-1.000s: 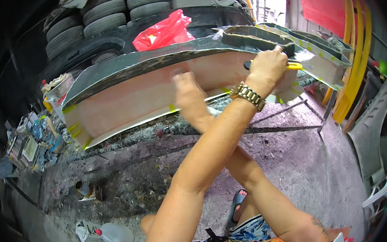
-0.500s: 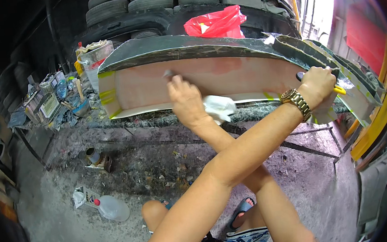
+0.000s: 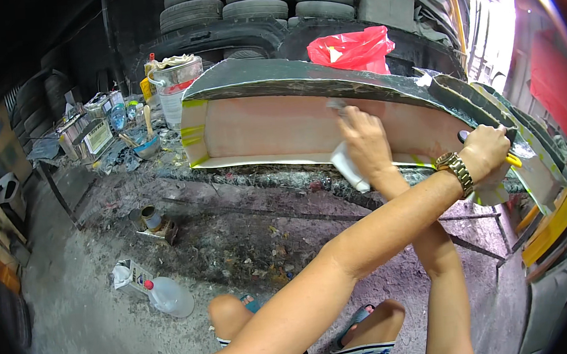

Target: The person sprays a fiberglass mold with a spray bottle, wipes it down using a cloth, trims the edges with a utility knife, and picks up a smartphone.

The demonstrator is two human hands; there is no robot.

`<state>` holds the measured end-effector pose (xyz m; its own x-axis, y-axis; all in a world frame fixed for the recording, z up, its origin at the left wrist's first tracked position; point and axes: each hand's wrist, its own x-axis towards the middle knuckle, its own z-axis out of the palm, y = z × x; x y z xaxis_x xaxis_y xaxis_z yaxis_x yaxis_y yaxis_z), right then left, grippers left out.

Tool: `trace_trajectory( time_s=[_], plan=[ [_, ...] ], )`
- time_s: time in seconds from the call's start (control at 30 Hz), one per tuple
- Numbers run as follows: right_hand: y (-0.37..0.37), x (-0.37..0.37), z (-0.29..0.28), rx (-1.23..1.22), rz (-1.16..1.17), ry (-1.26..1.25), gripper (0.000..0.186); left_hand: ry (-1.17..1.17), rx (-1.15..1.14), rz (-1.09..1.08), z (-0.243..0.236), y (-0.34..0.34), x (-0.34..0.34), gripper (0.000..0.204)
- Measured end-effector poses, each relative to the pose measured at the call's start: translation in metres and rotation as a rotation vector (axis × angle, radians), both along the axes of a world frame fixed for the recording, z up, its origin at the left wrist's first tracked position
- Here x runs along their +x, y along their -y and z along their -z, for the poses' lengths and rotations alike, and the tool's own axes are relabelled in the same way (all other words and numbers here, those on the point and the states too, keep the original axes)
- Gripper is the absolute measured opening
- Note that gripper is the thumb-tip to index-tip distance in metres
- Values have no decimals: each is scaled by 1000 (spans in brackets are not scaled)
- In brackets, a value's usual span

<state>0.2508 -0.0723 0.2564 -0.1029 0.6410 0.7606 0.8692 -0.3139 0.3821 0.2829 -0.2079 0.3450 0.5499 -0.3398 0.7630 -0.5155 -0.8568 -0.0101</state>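
Observation:
My forearms cross, the left over the right. My left hand [image 3: 486,152], wearing a gold watch [image 3: 454,166], is closed at the right end of a long curved panel [image 3: 260,132] with a pale pinkish inner face. From that fist stick out a dark round tip and the yellow end [image 3: 513,159] of a tool; its middle is hidden. My right hand [image 3: 365,137] reaches against the panel's inner face. Its fingers close on a small grey piece [image 3: 336,103], blurred by motion. Below it hangs a white cloth or paper [image 3: 351,167] over the panel's lower edge, partly behind the hand.
Left on the cluttered bench stand a white bucket [image 3: 172,96], cans [image 3: 94,135] and a blue bowl [image 3: 148,147]. A red plastic bag [image 3: 353,51] rests behind the panel, before stacked tyres [image 3: 254,11]. A clear jug [image 3: 172,299] and tin [image 3: 151,218] are on the floor.
My right hand has moved rightward along the panel's inner face with the grey piece. My left hand stays at the panel's right end. The whole view has shifted, placing the bench further right.

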Motion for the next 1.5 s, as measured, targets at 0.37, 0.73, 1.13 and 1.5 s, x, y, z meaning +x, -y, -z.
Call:
trace_trajectory(
  time_s=[0.37,0.73,1.13,1.5],
  plan=[
    [9,4,-24,73,-102,109,36,6,-2,-1,2,1,3,13],
    [-59,-48,-12,17,-153,172,16,-39,66,-59,3,4,13,18],
    [-6,15,-17,54,-104,214,25,-141,107,-43,-10,-5,-9,15],
    [215,1,63,643,-355,-1133,24,-185,169,-79,-21,-5,-13,20]
  ],
)
